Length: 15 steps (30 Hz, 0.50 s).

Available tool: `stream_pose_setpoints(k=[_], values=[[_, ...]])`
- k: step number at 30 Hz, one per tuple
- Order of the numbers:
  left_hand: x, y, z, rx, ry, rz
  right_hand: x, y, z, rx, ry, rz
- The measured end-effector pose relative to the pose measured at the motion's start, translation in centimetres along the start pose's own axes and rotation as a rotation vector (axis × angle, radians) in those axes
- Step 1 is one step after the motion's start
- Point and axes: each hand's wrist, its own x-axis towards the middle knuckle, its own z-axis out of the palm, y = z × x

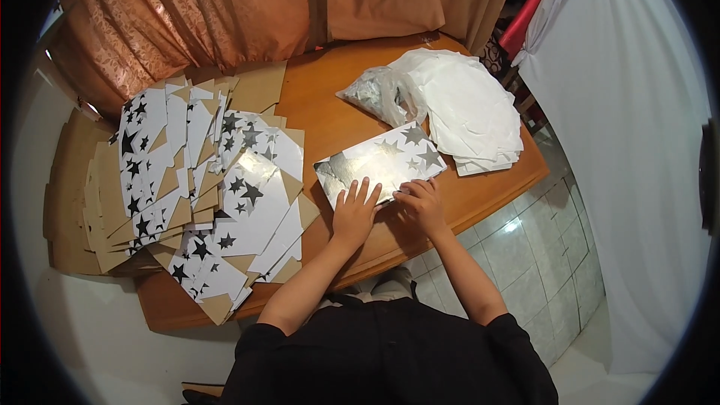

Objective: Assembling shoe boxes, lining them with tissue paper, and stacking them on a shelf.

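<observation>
A flat white box printed with shiny silver stars lies near the table's front edge, slightly turned. My left hand rests on its near left part, palm down, fingers stretched and a little apart. At the near right edge of the box, my right hand has its fingers bent and drawn together against the rim; its thumb side is partly hidden. Glare on the lid washes out some of its pattern.
Overlapping folded cartons with star prints and brown insides cover the left of the wooden table. Beyond the box sit a clear plastic bag of small silvery items and a stack of white sheets. Curtains hang behind.
</observation>
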Motion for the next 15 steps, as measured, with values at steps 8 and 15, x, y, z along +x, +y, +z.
stream_pose_setpoints(k=[8,15], values=[[0.2,0.0,-0.5,-0.034,-0.045,-0.005,0.9,2.8,-0.9,0.096,-0.066,-0.131],[0.4,0.1,-0.7,-0.018,-0.067,-0.012,-0.1,2.1,-0.5,0.099,0.091,-0.229]])
